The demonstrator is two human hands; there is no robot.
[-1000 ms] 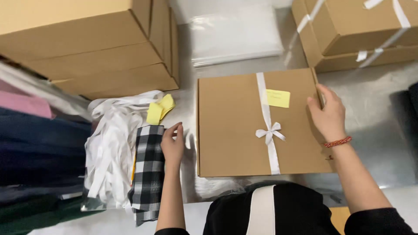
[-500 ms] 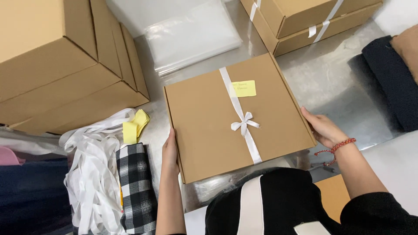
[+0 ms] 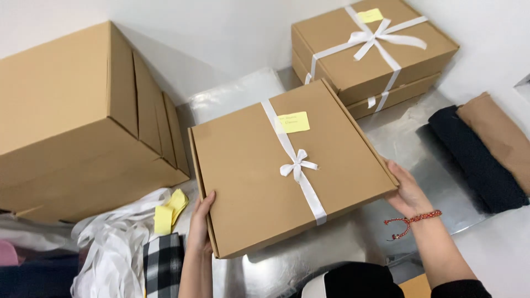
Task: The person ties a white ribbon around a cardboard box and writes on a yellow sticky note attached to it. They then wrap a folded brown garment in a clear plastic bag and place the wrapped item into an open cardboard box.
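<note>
One flat brown box (image 3: 259,165), white-ribboned, yellow note, seemingly lifted

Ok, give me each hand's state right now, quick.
Left hand: closed on the left edge of the flat brown cardboard box tied with white ribbon, holding it.
Right hand: gripping the same box's right edge, holding it up tilted.

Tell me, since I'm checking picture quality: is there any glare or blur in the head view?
Head view: sharp overall; the metal table shows soft glare; the lifted box casts a shadow beneath it; left hand and right hand are unblurred.
</note>
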